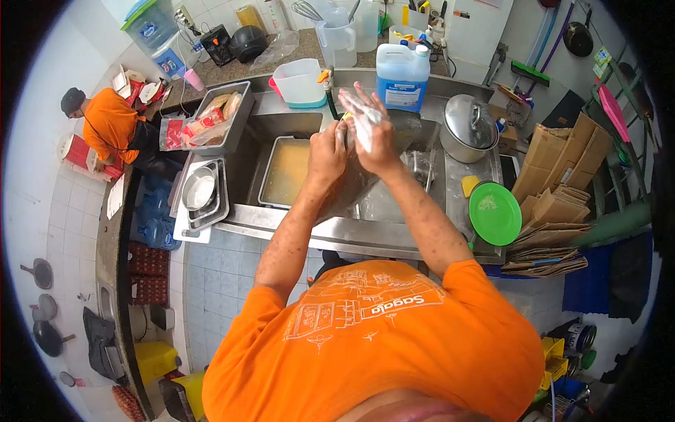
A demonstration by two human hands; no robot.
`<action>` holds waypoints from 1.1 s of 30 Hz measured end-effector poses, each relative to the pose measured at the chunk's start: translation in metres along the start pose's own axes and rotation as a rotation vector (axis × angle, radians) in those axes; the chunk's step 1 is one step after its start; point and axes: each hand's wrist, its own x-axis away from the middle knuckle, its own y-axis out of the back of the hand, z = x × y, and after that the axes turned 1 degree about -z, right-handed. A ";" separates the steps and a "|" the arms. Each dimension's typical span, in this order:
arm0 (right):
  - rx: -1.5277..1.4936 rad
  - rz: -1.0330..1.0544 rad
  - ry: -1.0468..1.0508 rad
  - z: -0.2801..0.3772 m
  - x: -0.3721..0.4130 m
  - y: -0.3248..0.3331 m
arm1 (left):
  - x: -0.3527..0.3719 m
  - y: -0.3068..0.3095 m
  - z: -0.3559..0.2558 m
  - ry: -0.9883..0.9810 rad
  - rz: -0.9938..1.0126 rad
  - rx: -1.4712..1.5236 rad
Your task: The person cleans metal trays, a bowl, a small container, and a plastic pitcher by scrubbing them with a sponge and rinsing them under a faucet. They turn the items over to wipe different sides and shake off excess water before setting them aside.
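Observation:
My left hand (328,153) is closed above the middle of the double sink (260,133), its thumb side near a small yellow bit (346,117) at the fingertips. My right hand (376,144) is right beside it, fingers stretched out and coated in white foam. A clear, shiny sheet-like thing (351,190) extends below both hands over the divider; what my left hand grips cannot be made out. In the left basin stands a metal pan (264,184) of cloudy brownish water. Wet metal pieces (420,165) lie in the right basin.
A blue liquid jug (403,74), white tub (297,81) and faucet (326,77) line the back. A lidded pot (470,130), yellow sponge (470,186) and green plate (495,214) stand right. Stacked metal pans (214,211) and a food tray (242,116) are left. Another person (116,126) works far left.

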 end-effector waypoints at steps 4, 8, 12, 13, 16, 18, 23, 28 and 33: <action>-0.056 -0.147 -0.183 -0.059 0.015 0.002 | 0.008 0.015 -0.008 -0.073 -0.095 0.010; -0.341 -0.326 -0.396 -0.138 0.030 0.011 | 0.018 0.029 -0.014 -0.129 -0.170 0.036; -0.989 -0.629 -1.135 -0.128 0.028 0.014 | 0.025 0.038 -0.009 -0.093 -0.324 0.140; -0.938 -0.601 -1.147 -0.138 0.041 0.003 | 0.023 0.038 -0.005 -0.079 -0.416 0.173; -0.839 -0.516 -1.149 -0.158 0.074 -0.024 | 0.016 0.044 -0.005 0.002 -0.565 0.285; -0.852 -0.473 -1.128 -0.125 0.080 -0.017 | 0.012 0.050 0.000 0.012 -0.616 0.372; -0.443 -0.346 -0.983 -0.146 0.141 -0.034 | -0.008 0.074 0.001 0.093 -0.745 0.612; -0.358 -0.424 -1.069 -0.145 0.155 -0.027 | -0.005 0.072 0.033 0.193 -0.770 0.691; -0.710 -0.790 -1.226 -0.146 0.149 -0.014 | 0.007 0.062 0.047 0.269 -0.820 0.977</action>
